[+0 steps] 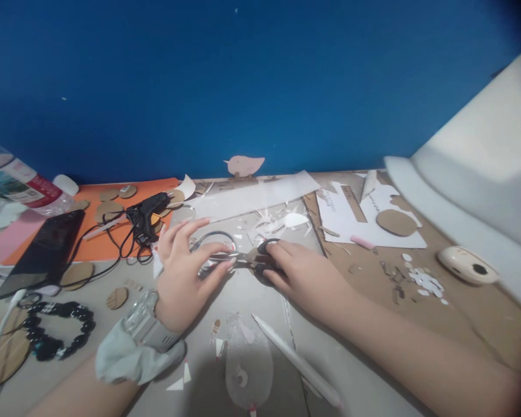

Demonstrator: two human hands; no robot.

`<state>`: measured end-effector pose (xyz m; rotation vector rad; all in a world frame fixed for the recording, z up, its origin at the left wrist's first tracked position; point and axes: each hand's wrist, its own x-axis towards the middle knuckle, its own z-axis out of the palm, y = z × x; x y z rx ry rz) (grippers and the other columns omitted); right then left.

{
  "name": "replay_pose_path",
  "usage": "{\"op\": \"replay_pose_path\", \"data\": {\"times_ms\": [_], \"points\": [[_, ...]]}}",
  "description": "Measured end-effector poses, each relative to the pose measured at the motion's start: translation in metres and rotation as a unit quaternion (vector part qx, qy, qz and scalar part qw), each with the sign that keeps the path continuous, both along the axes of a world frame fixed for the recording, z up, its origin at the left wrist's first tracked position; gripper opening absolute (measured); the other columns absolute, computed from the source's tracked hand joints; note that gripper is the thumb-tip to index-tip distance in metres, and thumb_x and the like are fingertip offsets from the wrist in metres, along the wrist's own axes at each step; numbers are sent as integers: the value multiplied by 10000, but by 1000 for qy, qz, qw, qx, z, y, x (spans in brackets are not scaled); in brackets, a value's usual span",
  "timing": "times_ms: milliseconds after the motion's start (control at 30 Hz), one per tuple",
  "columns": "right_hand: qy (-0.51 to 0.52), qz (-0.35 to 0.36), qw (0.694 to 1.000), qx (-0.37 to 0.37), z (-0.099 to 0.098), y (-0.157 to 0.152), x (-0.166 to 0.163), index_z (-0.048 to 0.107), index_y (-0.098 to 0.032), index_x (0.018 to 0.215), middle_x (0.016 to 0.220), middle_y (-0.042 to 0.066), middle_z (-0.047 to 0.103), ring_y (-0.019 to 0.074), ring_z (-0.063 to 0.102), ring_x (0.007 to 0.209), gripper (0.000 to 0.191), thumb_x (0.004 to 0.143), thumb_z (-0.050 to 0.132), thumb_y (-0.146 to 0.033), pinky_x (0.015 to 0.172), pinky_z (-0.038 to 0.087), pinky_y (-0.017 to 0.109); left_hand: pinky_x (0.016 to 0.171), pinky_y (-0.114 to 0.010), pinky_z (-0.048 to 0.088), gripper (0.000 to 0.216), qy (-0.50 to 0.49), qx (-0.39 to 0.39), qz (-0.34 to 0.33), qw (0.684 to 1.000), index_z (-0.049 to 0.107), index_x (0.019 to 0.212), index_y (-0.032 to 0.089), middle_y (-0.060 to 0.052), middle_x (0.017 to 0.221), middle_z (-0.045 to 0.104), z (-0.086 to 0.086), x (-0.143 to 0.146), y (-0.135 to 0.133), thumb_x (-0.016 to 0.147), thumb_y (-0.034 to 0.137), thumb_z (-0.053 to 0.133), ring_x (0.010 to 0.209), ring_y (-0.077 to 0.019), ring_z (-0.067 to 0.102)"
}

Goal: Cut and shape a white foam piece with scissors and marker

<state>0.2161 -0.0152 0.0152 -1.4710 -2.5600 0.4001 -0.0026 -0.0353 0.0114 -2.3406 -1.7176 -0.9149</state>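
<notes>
My right hand (301,278) has its thumb and fingers in the black handles of a pair of scissors (246,259). The blades point left, toward my left hand (182,278). Thumb and forefinger of that hand close together at the blade tips, around something small and pale that I cannot make out; its other fingers are raised. Behind the blades lies a dark-rimmed ring (219,234), partly covered by my fingers. Nearer me are a translucent teardrop-shaped piece (249,376) with a white eye-like disc and a white pen (295,359).
A black glue gun (145,217) with its cord lies on orange paper (113,202), beside a phone (41,252) and a bottle (26,182). White scraps (295,220), a pink bird cutout (245,165), cardboard discs (397,222) and a cream oval device (466,265) surround my hands.
</notes>
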Motion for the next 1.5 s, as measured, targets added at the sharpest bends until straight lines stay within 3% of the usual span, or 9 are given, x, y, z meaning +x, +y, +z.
{"op": "replay_pose_path", "data": {"times_ms": [400, 800, 1267, 1500], "points": [[-38, 13, 998, 49, -1, -1, -1, 521, -189, 998, 905, 19, 631, 216, 590, 819, 153, 879, 565, -275, 539, 338, 279, 1055, -586, 227, 135, 44, 43, -12, 998, 694, 900, 224, -88, 1324, 462, -3, 0, -1, 843, 190, 577, 1261, -347, 328], [-78, 24, 993, 88, 1, -6, -3, 540, -180, 977, 909, 23, 619, 222, 563, 812, 131, 880, 568, -262, 524, 317, 300, 1062, -570, 210, 134, 42, 15, -9, 999, 687, 880, 240, -69, 1304, 487, -4, 0, -1, 850, 212, 559, 1261, -329, 329], [-72, 25, 994, 77, 1, -6, -2, 537, -170, 1003, 931, 25, 618, 224, 568, 830, 150, 881, 563, -254, 526, 336, 295, 1057, -535, 241, 110, 26, 17, -15, 999, 668, 872, 227, -77, 1254, 510, -3, 0, 0, 838, 204, 565, 1218, -314, 358], [-61, -1, 997, 45, 6, -6, -3, 527, -177, 1010, 933, 40, 640, 222, 591, 803, 141, 880, 555, -226, 524, 321, 278, 1045, -501, 251, 83, -33, 6, -3, 999, 657, 865, 217, -86, 1249, 503, 0, -2, 2, 845, 218, 577, 1219, -291, 397]]}}
